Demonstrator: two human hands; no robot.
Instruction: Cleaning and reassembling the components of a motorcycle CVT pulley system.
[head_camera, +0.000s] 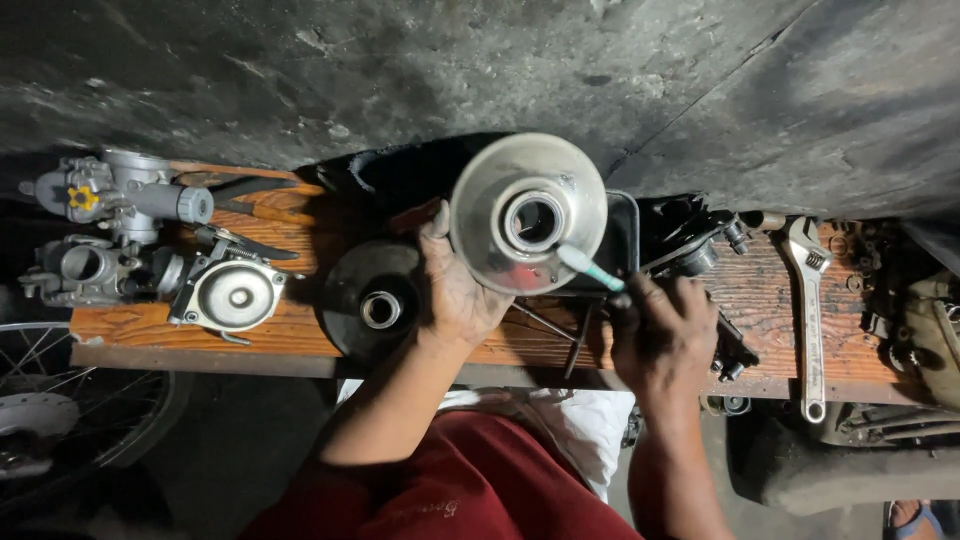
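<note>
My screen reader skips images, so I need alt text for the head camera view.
Seen from above, the left hand holds up a conical metal pulley disc while the right hand brushes it with a toothbrush. On the wooden bench lie carburetors, a dark disc and an adjustable wrench.

spoked wheel (60, 400) cut off at left edge, toothbrush (590, 268) handle hidden in right hand (665, 335)

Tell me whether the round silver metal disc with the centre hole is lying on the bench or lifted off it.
Lifted: the left hand holds the round silver metal disc tilted above the wooden bench.
</note>
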